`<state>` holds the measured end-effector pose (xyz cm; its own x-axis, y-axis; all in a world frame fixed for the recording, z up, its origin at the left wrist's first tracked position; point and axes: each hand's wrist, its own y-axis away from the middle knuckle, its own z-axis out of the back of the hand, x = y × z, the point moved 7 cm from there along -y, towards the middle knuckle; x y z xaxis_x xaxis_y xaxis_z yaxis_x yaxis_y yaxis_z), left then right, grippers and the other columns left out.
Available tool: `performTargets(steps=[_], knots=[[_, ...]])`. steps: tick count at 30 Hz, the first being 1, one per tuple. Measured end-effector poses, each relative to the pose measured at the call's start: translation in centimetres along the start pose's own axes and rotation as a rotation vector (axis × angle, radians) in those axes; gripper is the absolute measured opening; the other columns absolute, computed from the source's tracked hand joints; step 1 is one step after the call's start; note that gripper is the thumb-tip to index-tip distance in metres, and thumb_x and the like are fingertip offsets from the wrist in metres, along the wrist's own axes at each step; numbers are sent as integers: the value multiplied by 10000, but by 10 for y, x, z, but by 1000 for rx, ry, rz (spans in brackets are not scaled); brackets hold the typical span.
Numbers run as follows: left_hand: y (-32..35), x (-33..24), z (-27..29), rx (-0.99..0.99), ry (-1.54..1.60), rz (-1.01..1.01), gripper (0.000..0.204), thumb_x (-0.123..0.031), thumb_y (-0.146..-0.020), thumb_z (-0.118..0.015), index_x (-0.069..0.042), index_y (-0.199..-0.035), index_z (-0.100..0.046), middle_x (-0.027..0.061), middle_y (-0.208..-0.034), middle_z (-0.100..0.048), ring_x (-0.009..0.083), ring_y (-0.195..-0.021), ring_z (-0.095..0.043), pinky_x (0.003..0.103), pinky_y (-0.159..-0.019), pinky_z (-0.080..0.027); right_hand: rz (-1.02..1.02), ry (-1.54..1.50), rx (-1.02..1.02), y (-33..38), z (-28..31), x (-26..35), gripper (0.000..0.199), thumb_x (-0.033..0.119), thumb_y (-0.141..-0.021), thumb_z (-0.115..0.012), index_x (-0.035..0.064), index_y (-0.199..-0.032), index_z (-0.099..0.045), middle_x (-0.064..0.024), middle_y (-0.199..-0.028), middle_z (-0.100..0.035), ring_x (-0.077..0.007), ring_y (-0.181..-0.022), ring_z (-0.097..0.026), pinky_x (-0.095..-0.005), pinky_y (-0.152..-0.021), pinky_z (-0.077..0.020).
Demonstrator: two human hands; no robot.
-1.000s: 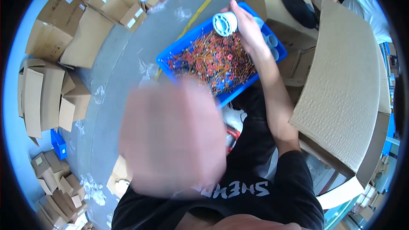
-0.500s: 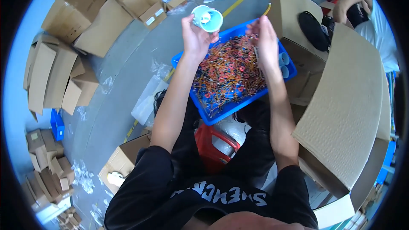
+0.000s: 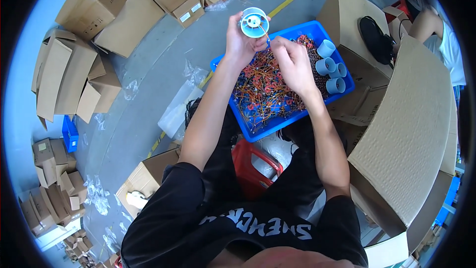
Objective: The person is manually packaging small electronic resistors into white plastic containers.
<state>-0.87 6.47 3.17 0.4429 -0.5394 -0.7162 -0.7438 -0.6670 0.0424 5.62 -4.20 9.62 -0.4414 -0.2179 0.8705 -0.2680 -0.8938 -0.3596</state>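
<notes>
My left hand [image 3: 240, 43] is closed around a pale blue plastic cup [image 3: 244, 31], its open end tilted toward me. Inside sits a round white part [image 3: 253, 21], from which a thin orange wire [image 3: 265, 32] runs out over the rim. My right hand [image 3: 296, 67] is closed in a pinch at the wire's outer end, right beside the cup; its fingertips partly hide what they grip. Below both hands is a blue tray [image 3: 263, 133] heaped with small wired parts [image 3: 263, 89] in orange, red and black. Several more pale blue cups [image 3: 326, 66] stand along its right side.
A red plastic stool [image 3: 246, 168] shows between my legs. Large open cardboard boxes [image 3: 404, 134] flank me on the right, with a black bag [image 3: 375, 39] on one. More cartons [image 3: 67, 79] line the left. Another person's arm [image 3: 427, 26] is at the far right.
My right hand has moved left from above the tray's far right and closed at the wire. The cup has turned in my left hand, and the orange wire now shows at its rim.
</notes>
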Motion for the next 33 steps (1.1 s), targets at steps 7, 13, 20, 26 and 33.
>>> performTargets(steps=[7,13,20,26,33], knots=[[2,7,-1,-29,-63,37,653,-526,-896,-271,23,-1072,-578,52,-654,-498,122,-536,-395,246,-443,-271,21,23,52,2,2,-3,288,195,-907,-473,-10,-926,-675,-151,-668,-632,-177,-535,-564,-306,-534,-432],[0,8,2,-46,-73,36,641,-531,-901,-273,7,-1066,-581,49,-671,-520,113,-535,-396,248,-442,-268,-87,68,97,0,0,-9,303,209,-918,-469,-9,-910,-679,-137,-626,-623,-150,-500,-547,-297,-517,-428],[3,6,-1,-115,-82,16,625,-532,-909,-278,-7,-1054,-584,54,-707,-545,112,-526,-372,246,-443,-265,-101,110,96,1,-1,-12,309,221,-916,-475,-6,-911,-684,-135,-582,-598,-141,-480,-526,-299,-506,-422],[2,6,1,-24,-52,29,610,-519,-917,-289,0,-1053,-578,64,-742,-557,116,-525,-358,242,-445,-265,-107,130,43,1,2,-17,313,222,-907,-486,-37,-833,-645,-155,-542,-538,-170,-472,-511,-330,-492,-401],[2,5,3,-82,-45,8,615,-514,-919,-288,15,-1052,-573,67,-692,-519,122,-522,-346,248,-446,-259,-128,144,41,2,5,-20,312,204,-905,-486,-57,-786,-607,-160,-557,-531,-184,-490,-515,-343,-495,-395]])
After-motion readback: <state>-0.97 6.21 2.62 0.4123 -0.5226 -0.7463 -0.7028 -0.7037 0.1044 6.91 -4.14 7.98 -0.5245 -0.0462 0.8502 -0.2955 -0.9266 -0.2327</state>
